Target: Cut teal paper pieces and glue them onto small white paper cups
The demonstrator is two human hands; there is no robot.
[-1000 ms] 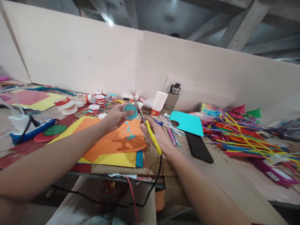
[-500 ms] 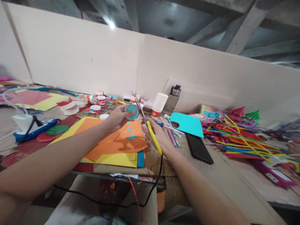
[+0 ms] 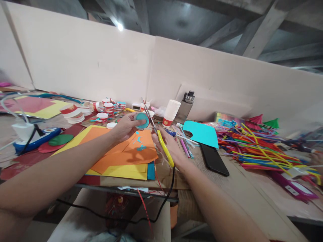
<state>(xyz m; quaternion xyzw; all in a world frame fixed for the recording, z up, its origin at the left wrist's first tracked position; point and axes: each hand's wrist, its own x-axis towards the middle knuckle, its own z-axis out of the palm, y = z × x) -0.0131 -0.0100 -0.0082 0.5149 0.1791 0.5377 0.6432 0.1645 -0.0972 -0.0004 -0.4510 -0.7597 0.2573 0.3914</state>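
My left hand (image 3: 126, 127) pinches a small round teal-topped piece (image 3: 141, 121), its thumb lying on the flat face. Yellow-handled scissors (image 3: 165, 149) are in my right hand (image 3: 166, 143), blades pointing up and away, close beside the right edge of the round piece. Whether the blades touch it I cannot tell. Below the hands lie orange paper sheets (image 3: 121, 158) with small teal scraps (image 3: 141, 148) on them, over yellow paper (image 3: 136, 172). To the right, a turquoise sheet (image 3: 202, 133) with a curved cut-out partly covers a black phone (image 3: 214, 160).
Stacked paper cups (image 3: 171, 112) and a grey bottle (image 3: 185, 107) stand behind the hands. Small red-and-white cup pieces (image 3: 108, 109) sit at the back left. Colourful pipe cleaners (image 3: 262, 148) are heaped at right. A blue power strip (image 3: 37, 141) lies at left; a black cable (image 3: 165, 201) hangs in front.
Both hands hold nearly the same position, with the round piece and scissors still in them. The view has shifted very slightly.
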